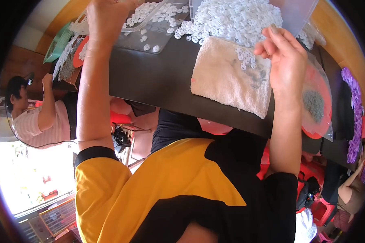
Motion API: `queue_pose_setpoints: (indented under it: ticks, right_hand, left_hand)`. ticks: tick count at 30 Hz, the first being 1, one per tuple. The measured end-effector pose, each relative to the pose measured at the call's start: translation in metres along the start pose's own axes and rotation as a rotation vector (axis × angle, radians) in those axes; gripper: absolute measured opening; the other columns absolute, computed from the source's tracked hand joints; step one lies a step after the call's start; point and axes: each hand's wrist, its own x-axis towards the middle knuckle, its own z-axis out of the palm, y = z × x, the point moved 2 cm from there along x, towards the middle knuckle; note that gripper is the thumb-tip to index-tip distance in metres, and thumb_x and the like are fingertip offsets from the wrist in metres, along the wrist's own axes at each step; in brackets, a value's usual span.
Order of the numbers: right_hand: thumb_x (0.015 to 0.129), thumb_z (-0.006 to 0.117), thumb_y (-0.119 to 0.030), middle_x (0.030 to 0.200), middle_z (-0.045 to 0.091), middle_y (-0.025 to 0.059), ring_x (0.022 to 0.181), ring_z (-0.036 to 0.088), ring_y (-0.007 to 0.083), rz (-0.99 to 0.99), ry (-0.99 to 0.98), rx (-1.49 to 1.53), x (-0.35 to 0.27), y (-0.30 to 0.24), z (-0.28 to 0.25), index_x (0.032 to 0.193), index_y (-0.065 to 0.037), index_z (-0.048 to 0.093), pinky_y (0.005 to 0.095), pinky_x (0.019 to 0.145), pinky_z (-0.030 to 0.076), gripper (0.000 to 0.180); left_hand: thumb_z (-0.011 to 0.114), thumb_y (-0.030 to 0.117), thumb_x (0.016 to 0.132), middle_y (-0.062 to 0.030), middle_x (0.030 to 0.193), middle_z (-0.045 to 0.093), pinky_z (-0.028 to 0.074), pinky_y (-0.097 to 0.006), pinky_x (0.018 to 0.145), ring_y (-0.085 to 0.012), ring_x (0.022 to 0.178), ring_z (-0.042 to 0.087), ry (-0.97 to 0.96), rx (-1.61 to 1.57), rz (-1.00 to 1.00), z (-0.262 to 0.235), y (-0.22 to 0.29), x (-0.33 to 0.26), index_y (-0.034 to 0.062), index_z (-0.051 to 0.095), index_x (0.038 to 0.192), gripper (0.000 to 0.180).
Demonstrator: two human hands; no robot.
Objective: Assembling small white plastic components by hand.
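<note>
My left hand (109, 14) reaches to the top edge of the view, beside a clear tray (156, 47) with small white plastic pieces (144, 14). Its fingers are mostly cut off. Over the right edge of a beige cloth (215, 77) is my right hand (287, 60), its fingers curled in and pressed together; whatever they hold, if anything, is too small to make out. On the cloth lie a small group of white pieces with holes (246, 58) and a scatter of tiny grey bits (258, 77). A large heap of similar white pieces (235, 20) rises behind it.
The dark table (150, 77) carries a red dish (314, 131) with small grey parts (313, 106) in clear plastic at the right. Further right lies a purple bundle (351, 117). A green basket (59, 44) stands far left, near a seated person (40, 113). Another person (351, 192) sits at lower right.
</note>
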Motion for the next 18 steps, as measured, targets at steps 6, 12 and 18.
queue_pose_setpoints:
  ticks: [6,12,18]
  right_hand:
    - [0.088,0.065,-0.015,0.06,0.052,-0.0001,0.056,0.057,0.0143,-0.042,0.034,-0.039,0.005,0.006,-0.007,0.081,0.002,0.064,0.0257,0.058,0.038,0.019]
    - [0.09,0.064,-0.017,0.06,0.048,-0.0012,0.06,0.055,0.0139,-0.015,0.033,-0.165,0.007,0.011,-0.003,0.086,0.003,0.064,0.0249,0.06,0.038,0.02]
    - [0.087,0.066,-0.015,0.057,0.049,-0.002,0.054,0.054,0.0104,-0.015,-0.002,-0.203,0.006,0.012,0.0,0.081,0.0,0.066,0.0235,0.055,0.038,0.017]
  left_hand:
    - [0.072,0.006,0.08,0.0005,0.078,0.065,0.045,-0.023,0.062,-0.0073,0.07,0.057,-0.288,-0.168,0.389,0.066,0.014,-0.06,0.0041,0.069,0.088,0.008]
    - [0.068,0.01,0.078,-0.0104,0.082,0.06,0.049,-0.036,0.068,-0.0267,0.072,0.061,-0.721,-0.099,0.427,0.141,-0.002,-0.101,0.0022,0.063,0.083,0.011]
    - [0.069,0.013,0.08,-0.0073,0.076,0.062,0.048,-0.034,0.066,-0.0235,0.069,0.061,-0.748,-0.058,0.366,0.15,-0.011,-0.105,0.0027,0.064,0.085,0.012]
